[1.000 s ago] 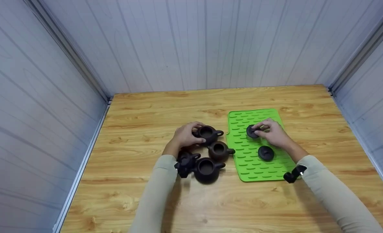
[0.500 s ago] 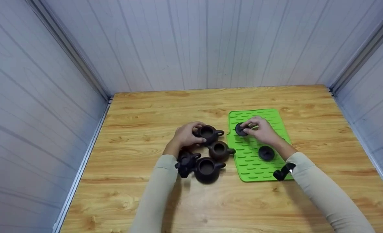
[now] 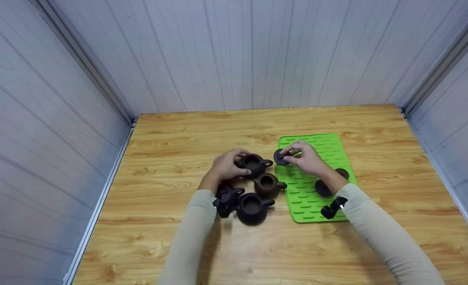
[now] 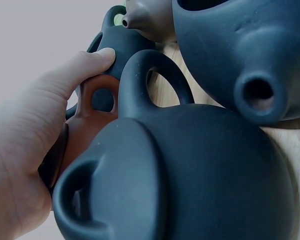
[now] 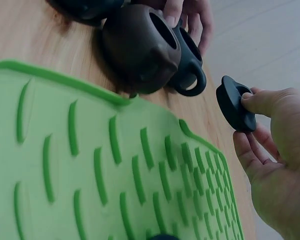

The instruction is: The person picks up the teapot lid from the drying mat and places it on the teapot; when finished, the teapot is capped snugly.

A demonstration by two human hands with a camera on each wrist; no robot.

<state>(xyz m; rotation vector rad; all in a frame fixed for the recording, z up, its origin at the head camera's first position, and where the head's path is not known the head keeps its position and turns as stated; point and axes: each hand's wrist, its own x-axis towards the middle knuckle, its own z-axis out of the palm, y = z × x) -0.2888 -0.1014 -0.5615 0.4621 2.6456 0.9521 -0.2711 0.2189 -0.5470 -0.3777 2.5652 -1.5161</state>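
Pinching a dark lid (image 3: 280,158) between thumb and fingers, the right hand (image 3: 306,158) was held at the far part of the left edge of the green mat (image 3: 300,194). This lid was raised, tilted, and apart from the surface below. To the left of the mat, the left hand (image 3: 227,165) was grasping an open dark teapot (image 3: 253,163), with its thumb on the side of it; the other fingers were partly hidden behind the body. The handle of this teapot pointed toward the mat. A brown teapot (image 3: 267,187), also open, stood just beside the left edge of the mat, and nearer to the person was a rounder dark teapot (image 3: 251,209) without its lid on. Further left of the mat, below the left wrist, there stood a covered teapot (image 4: 210,170), and beside it a reddish teapot (image 4: 85,135), largely hidden by the left hand. On the mat itself, beneath the right forearm, lay a second dark lid (image 3: 322,189) and a small brownish lid (image 3: 342,173), both partly covered from sight. The mat was lying on a wooden table (image 3: 170,158).
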